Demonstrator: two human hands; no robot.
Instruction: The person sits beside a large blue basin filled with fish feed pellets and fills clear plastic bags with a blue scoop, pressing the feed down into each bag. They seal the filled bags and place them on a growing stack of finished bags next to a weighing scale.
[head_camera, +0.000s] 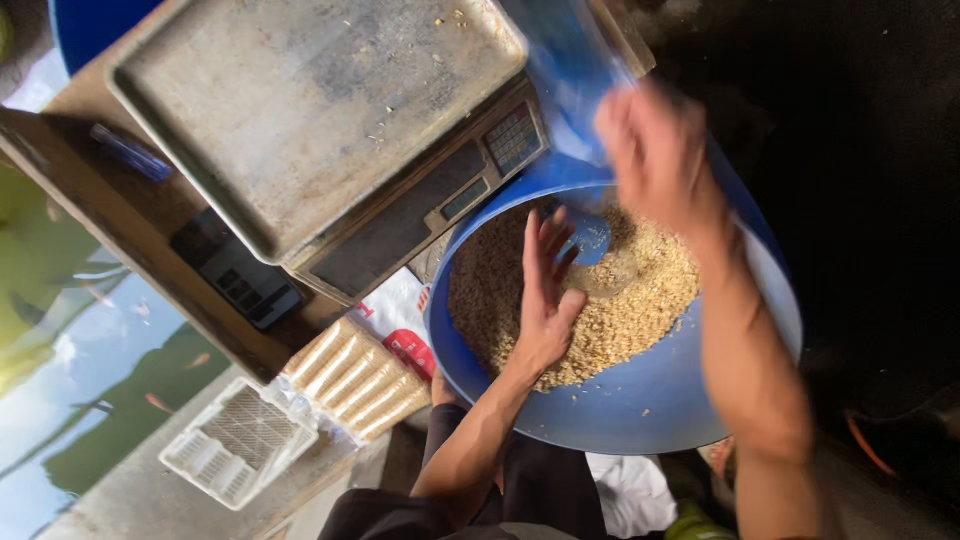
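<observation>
One blue basin (640, 400) sits below the person, tilted toward the camera, and it holds one heap of pale tan grain (620, 310) that fills its upper half. The left hand (547, 290) lies flat on the grain near the middle of the heap, palm down, fingers straight and slightly spread, holding nothing. The right hand (655, 150) is blurred above the far rim of the basin; it seems to grip the edge of a blue plastic bag or sheet (565, 60) that rises out of view, but how its fingers close cannot be told. One small blue scoop (588, 235) pokes out of the grain just beside the left fingertips. One weighing scale (330, 130) with a bare grey metal pan stands on a wooden bench (130, 240), touching the basin's left rim. On the bench lie one black calculator (238, 272) and one blue pen (130, 152). Below the bench are one pack of tan sticks in clear wrap (358, 378) and one white plastic tray (238, 442).
</observation>
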